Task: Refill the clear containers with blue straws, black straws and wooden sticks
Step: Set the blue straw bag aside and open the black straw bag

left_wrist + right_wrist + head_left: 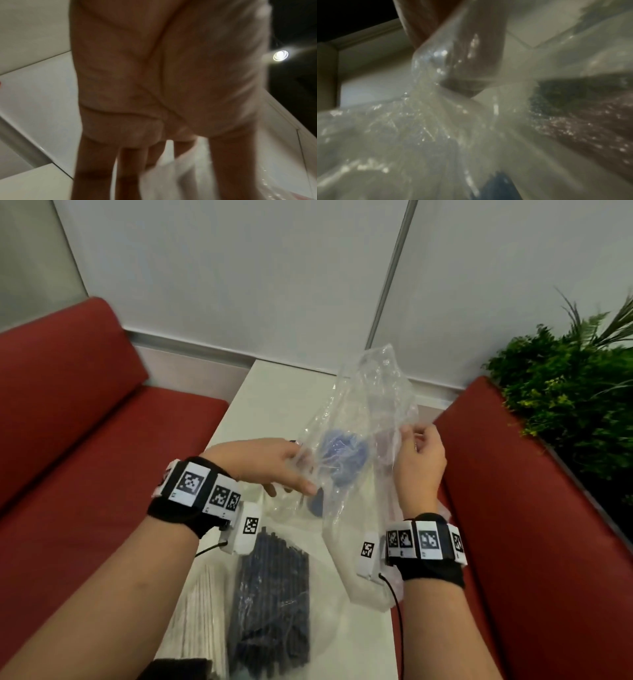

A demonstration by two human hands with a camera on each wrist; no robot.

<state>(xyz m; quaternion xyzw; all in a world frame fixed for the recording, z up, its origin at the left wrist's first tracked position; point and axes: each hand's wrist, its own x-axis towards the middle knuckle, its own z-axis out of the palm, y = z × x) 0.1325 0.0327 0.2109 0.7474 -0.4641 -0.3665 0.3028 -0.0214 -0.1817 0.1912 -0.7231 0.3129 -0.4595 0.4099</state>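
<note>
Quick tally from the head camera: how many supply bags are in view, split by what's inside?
Blue straws: 1 bag, held up by the left hand and right hand
Black straws: 1 bag, lying on the table
Wooden sticks: 1 bag, lying beside the black one
Total: 3 bags

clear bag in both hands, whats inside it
Through the clear plastic bag a bunched blue mass shows, probably the blue straws. Crinkled film blurs its shape and count. The left hand and right hand grip the bag's sides.
</note>
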